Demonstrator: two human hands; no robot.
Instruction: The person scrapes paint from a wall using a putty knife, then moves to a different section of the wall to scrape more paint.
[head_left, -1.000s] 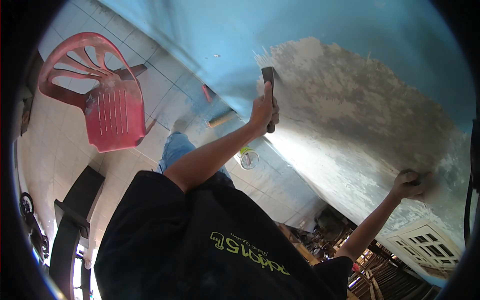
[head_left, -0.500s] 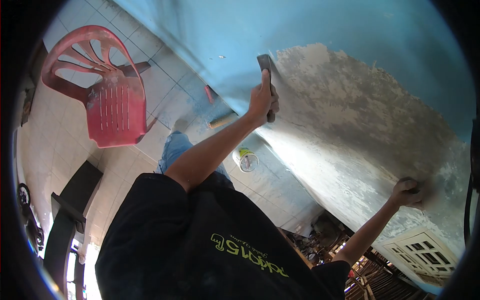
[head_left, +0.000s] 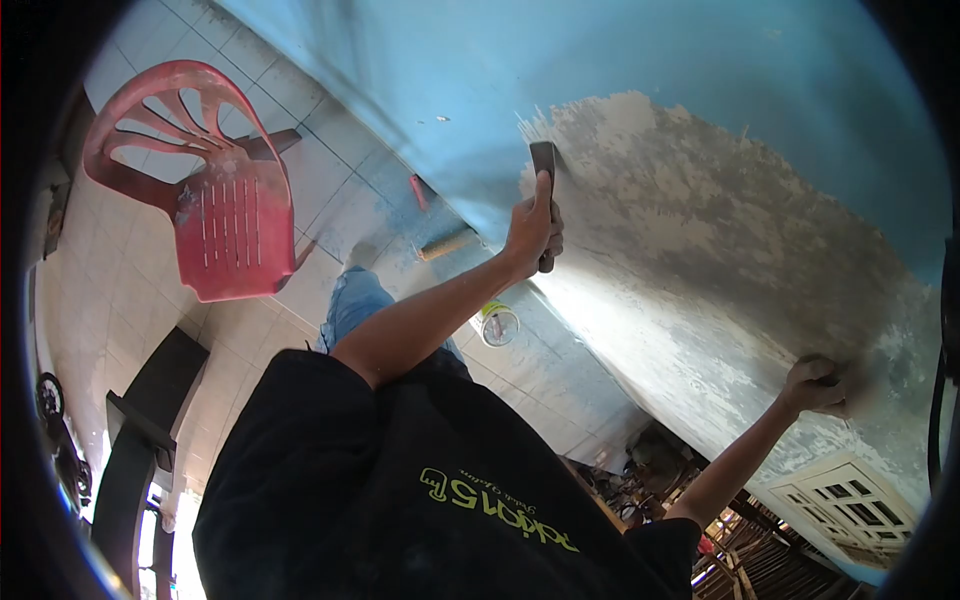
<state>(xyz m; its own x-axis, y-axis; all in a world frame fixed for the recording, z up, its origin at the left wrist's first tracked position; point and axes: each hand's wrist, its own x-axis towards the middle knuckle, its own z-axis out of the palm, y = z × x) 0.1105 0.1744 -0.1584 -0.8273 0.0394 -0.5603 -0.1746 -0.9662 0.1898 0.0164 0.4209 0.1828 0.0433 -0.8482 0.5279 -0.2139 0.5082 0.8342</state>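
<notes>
My left hand (head_left: 533,238) is closed around a long, dark, flat hand tool (head_left: 543,160), its upper end against the wall at the edge of the blue paint (head_left: 500,90). Pale scratch marks show in the paint just above the tool. Farther right, my right hand (head_left: 815,384) is closed against the rough grey bare patch (head_left: 720,210) of the wall. Something dark shows between its fingers, too small to make out, and the wall beside it looks blurred.
A red plastic chair (head_left: 225,235) stands on the tiled floor (head_left: 240,350) at the left. Near the wall's foot lie a red-handled item (head_left: 418,192) and a roller-like item (head_left: 445,244), with a white bucket (head_left: 497,325) below. A pale vent frame (head_left: 850,505) is at lower right.
My left hand and its tool have moved down and slightly right along the wall, and more scratch marks now show above them. My right hand has barely moved.
</notes>
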